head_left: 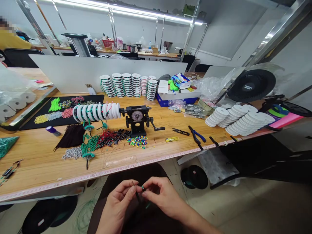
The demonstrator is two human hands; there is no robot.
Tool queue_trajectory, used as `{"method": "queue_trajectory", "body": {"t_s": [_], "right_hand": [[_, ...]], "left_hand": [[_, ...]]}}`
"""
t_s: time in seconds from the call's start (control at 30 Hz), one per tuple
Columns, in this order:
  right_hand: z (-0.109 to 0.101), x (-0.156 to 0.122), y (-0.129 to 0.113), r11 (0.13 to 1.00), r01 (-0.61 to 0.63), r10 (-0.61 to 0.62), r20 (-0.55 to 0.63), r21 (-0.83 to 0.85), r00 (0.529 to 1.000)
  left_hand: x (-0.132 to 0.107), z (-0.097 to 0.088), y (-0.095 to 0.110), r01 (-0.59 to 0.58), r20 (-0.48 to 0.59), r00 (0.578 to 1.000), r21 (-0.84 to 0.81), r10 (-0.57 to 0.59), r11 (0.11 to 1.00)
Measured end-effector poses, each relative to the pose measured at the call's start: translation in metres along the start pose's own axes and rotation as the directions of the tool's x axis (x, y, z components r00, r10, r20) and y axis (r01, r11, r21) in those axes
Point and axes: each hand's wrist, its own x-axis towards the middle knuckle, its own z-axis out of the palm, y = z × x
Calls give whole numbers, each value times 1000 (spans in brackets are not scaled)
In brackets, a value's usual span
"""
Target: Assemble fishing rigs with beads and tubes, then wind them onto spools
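Head view: left hand (119, 201) and right hand (163, 198) pinch, fingertips closed, a thin dark wire with a green tip (142, 188) at six o'clock, below the wooden workbench (158, 151); hand-crank winder (137, 118) stands at twelve.

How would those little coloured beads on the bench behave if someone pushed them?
The multicoloured beads look small and rounded, so they would probably roll and scatter easily. They lie in a loose, low heap on the wooden bench with no tray around them, so even a light push could likely spread them.
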Motion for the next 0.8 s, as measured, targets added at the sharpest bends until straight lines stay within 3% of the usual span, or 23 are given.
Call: {"method": "queue_trajectory", "body": {"t_s": [0.13, 0.23, 0.3, 0.4, 0.47, 0.57, 0.63, 0.73, 0.8], "right_hand": [[-4, 3, -3, 967, 141, -173, -142, -212, 975], [-5, 6, -2, 942, 219, -277, -221, -252, 935], [-4, 8, 1, 934, 241, -309, -263, -263, 914], [-3, 10, 6, 962, 207, -255, -311, -179, 915], [-3, 12, 6, 989, 148, -150, -296, -28, 943], [-6, 17, 5, 971, 87, -28, -255, 224, 967], [-11, 21, 4, 942, 100, 3, -305, 321, 952], [-18, 24, 6, 936, 140, -2, -392, 323, 920], [-21, 23, 8, 958, 152, -45, -397, 245, 917]], "left_hand": [[5, -4, -4, -30, -9, 999, 150, 31, 988], [8, -2, 2, -15, 53, 999, 259, 2, 966], [11, 1, 14, -74, 74, 996, 362, 51, 929], [17, 7, 34, -183, 96, 983, 465, 156, 866], [21, 11, 42, -195, 107, 980, 414, 165, 889], [22, 17, 42, -187, 122, 980, 292, 157, 938], [23, 17, 38, -177, 156, 979, 332, 131, 926], [31, 10, 39, -292, 172, 956, 549, 237, 783], [45, 2, 46, -434, 175, 884, 654, 434, 620]]}}
